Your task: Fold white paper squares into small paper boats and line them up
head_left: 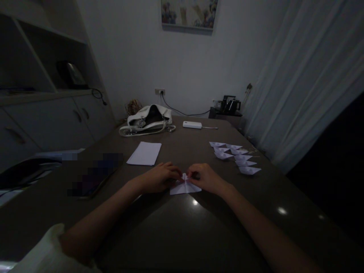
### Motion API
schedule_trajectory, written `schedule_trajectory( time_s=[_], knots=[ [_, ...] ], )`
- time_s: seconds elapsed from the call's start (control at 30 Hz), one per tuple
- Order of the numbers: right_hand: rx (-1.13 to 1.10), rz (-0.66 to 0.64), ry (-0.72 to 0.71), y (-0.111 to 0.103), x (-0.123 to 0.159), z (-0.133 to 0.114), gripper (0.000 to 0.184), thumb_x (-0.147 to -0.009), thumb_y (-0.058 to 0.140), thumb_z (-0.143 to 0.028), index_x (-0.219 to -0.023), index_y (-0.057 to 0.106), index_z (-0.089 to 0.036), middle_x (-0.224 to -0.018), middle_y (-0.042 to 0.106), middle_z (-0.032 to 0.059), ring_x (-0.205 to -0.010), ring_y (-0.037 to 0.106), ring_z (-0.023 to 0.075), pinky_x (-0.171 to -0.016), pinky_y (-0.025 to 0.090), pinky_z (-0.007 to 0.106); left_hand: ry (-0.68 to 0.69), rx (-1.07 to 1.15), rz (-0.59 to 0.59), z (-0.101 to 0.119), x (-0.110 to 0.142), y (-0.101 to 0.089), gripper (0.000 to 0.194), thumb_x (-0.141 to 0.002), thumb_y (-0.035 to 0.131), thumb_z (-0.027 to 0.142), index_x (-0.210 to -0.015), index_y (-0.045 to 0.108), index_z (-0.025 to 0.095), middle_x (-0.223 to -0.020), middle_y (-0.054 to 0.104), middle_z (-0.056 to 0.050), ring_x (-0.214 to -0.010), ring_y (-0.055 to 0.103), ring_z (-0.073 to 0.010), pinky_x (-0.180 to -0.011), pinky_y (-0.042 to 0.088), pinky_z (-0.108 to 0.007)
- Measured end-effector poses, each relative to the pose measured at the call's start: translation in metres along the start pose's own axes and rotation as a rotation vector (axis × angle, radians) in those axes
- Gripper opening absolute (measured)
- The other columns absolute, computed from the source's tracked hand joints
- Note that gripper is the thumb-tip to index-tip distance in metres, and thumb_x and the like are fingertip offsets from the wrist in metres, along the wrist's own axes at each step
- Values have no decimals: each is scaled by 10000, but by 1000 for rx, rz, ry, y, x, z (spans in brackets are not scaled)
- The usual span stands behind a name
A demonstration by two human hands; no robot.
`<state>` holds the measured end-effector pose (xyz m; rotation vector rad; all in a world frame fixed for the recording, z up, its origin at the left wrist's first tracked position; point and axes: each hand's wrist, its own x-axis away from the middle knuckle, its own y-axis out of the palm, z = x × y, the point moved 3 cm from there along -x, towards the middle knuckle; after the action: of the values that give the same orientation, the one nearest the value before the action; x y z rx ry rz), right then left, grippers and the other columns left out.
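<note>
We see the left grip (161,177) and the right grip (209,178) meeting over one folded paper (185,187), fingers pinched narrow on its upper part from either side. The folded paper lies between them on the counter (193,235), its wide edge toward us; we judge that the hard surface backs the creases while a matching hold on each side keeps the sheet even. Exactly how the fingertips press is too dark for us to tell. Beyond the left grip, a stack of white sheets (145,153) lies flat, probably there for easy reach. Beyond and right of the right grip, paper boats (249,171) stand grouped, seemingly so that our forearms and sleeve (47,252) stay clear of them.
</note>
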<state>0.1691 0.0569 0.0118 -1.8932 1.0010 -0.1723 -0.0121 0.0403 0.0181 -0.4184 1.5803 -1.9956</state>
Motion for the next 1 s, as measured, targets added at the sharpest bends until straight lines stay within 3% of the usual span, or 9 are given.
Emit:
schedule_trajectory(
  time_s=[0.17, 0.3, 0.47, 0.67, 0.8, 1.0],
  knots=[
    [22, 126, 240, 3, -1, 9, 151, -729, 681, -229, -835, 603, -153, -690, 619, 6, -602, 551, 116, -542, 372, 210, 11, 36, -6, 5, 0, 0, 386, -847, 477, 115, -1186, 560, 281, -1265, 557, -24, -1087, 464, -230, -896, 348, -373],
    [124, 107, 411, 6, -1, 7, 213, -678, 728, -322, -767, 641, -150, -687, 630, 37, -601, 550, 138, -520, 336, 225, -13, -19, -14, 8, 1, 2, 370, -853, 473, 140, -1197, 531, 263, -1276, 550, -38, -1092, 466, -246, -884, 343, -390],
    [158, 83, 506, 11, 2, 6, 344, -668, 719, -453, -836, 648, -162, -825, 656, 86, -692, 591, 176, -532, 343, 234, -25, -56, -17, 8, 1, 2, 383, -861, 467, 144, -1215, 512, 284, -1280, 548, -26, -1097, 464, -246, -878, 342, -385],
    [121, 82, 481, 11, 0, 11, 318, -638, 758, -374, -841, 638, -160, -829, 657, 68, -705, 599, 166, -555, 372, 231, -16, -34, -14, 9, 0, 1, 391, -852, 458, 120, -1207, 525, 270, -1278, 547, -38, -1105, 457, -245, -894, 338, -384],
    [68, 147, 417, 6, -2, 12, 200, -639, 743, -191, -808, 643, -155, -741, 658, 33, -646, 592, 134, -553, 392, 215, -18, -53, -7, 10, 0, 2, 389, -846, 455, 118, -1202, 523, 260, -1199, 593, -54, -1051, 493, -244, -859, 345, -373],
    [-20, 135, 261, 6, -4, 1, 77, -673, 648, -68, -685, 644, -145, -593, 626, -2, -548, 570, 101, -513, 390, 186, -3, -108, -42, 10, -1, 4, 562, -762, 484, 16, -1216, 514, 345, -1235, 571, -11, -1050, 486, -247, -799, 332, -352]
  ],
)
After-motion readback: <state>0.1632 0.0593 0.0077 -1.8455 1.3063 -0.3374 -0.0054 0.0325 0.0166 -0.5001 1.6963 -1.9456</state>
